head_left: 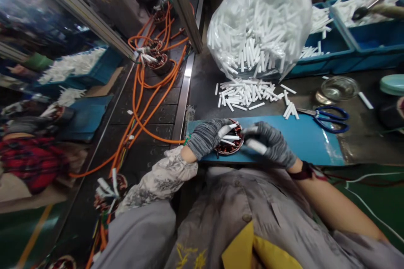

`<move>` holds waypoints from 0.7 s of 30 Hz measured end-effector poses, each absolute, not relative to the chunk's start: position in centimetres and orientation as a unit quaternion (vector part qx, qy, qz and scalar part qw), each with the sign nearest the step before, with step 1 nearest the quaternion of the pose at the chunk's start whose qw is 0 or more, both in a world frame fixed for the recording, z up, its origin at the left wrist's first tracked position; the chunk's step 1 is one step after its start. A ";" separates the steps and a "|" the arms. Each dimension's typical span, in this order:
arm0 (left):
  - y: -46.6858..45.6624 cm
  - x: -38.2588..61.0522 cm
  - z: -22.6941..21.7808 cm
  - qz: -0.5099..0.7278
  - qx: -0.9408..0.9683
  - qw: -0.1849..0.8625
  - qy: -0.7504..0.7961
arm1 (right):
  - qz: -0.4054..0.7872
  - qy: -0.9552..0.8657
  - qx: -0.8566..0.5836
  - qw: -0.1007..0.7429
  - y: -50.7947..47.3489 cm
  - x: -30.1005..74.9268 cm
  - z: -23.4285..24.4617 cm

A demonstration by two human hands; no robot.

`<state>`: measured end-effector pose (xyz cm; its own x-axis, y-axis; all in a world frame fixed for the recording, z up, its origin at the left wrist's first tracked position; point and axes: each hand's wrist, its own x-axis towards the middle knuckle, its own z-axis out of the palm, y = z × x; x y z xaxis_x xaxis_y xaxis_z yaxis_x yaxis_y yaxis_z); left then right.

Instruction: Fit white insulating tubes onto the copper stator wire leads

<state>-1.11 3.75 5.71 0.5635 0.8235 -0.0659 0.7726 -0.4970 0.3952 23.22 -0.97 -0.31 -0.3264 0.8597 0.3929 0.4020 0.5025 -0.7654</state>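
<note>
A round motor stator point(229, 147) with copper-coloured windings lies on a blue mat, with several white tubes point(232, 138) sticking out across it. My left hand point(206, 136), in a grey striped glove with pale fingertip covers, closes on the stator's left and upper side; its fingertips rest by a white tube. My right hand point(274, 143), gloved the same way, is just right of the stator. Its thumb and forefinger point at the rim, but motion blurs them, so I cannot make out whether anything is between them.
Loose white tubes point(249, 94) lie beyond the mat point(309, 138), below a clear bag point(261, 21) full of them. Blue-handled scissors point(331, 118) and a glass dish point(339, 88) sit at right, near blue bins point(341, 56). Orange cables point(139, 105) and other stators point(159, 64) lie on the line at left; co-workers are beyond.
</note>
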 end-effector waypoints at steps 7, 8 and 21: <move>2.4 -2.9 5.1 0.078 0.858 0.203 0.466 | 0.334 -0.776 -0.383 0.373 2.1 22.4 0.5; 2.3 -3.0 5.1 0.083 0.855 0.207 0.468 | 0.342 -0.777 -0.378 0.369 2.3 22.1 0.4; 2.6 -0.7 6.4 0.028 0.840 0.216 0.497 | 0.415 -0.753 -0.367 0.355 4.4 22.8 -0.1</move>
